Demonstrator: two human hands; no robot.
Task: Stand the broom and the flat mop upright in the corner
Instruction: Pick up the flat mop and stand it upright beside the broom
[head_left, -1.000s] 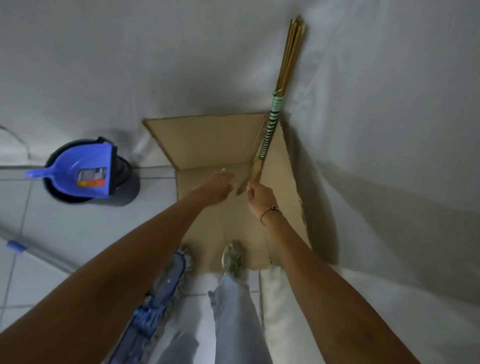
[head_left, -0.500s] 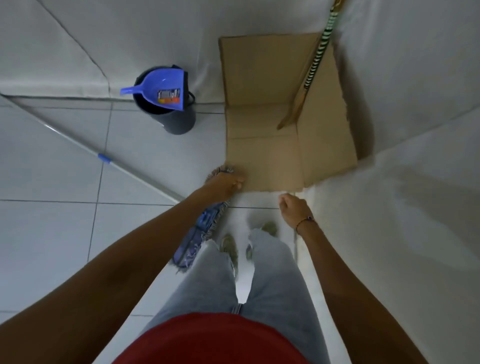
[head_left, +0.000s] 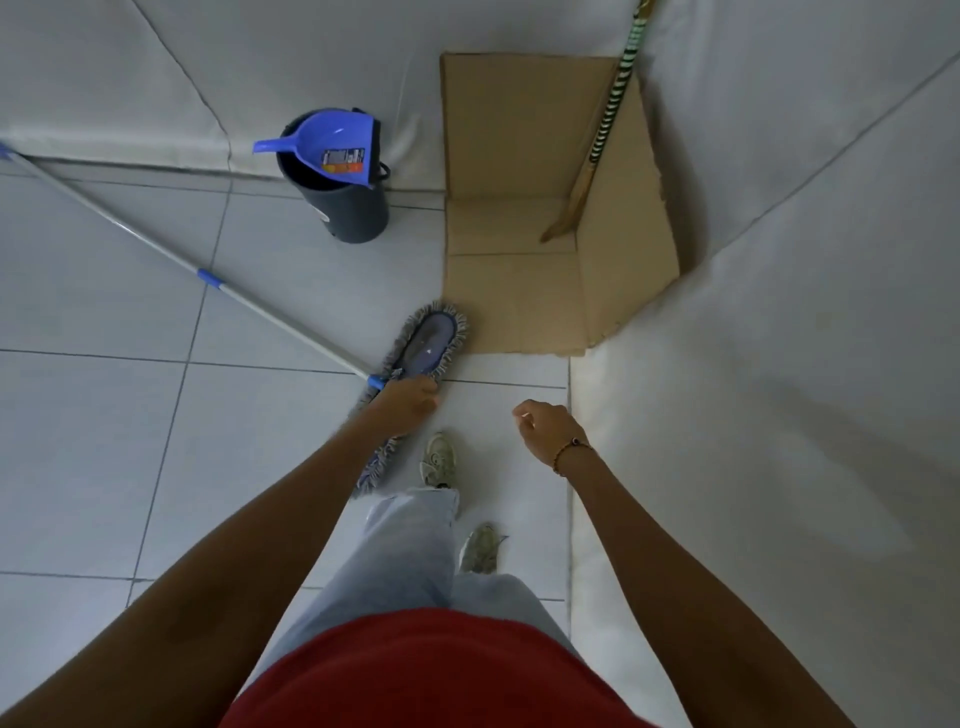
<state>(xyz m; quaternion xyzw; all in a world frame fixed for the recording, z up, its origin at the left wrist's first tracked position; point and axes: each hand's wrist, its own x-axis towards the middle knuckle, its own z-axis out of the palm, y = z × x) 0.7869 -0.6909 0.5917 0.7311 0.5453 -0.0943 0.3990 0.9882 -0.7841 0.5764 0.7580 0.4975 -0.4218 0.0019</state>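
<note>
Left hand (head_left: 408, 402) moved onto flat mop (head_left: 415, 374), gripping; right hand (head_left: 540, 426) loosely curled, empty.

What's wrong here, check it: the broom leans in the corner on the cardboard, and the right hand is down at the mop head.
Wrong hand. The head view shows the left hand at the mop head; the right hand hangs free, holding nothing. The broom does lean in the corner on the cardboard.

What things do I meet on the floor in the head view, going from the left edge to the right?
Mop pole → bin with blue dustpan → flat mop head → cardboard → broom leaning in the corner.
</note>
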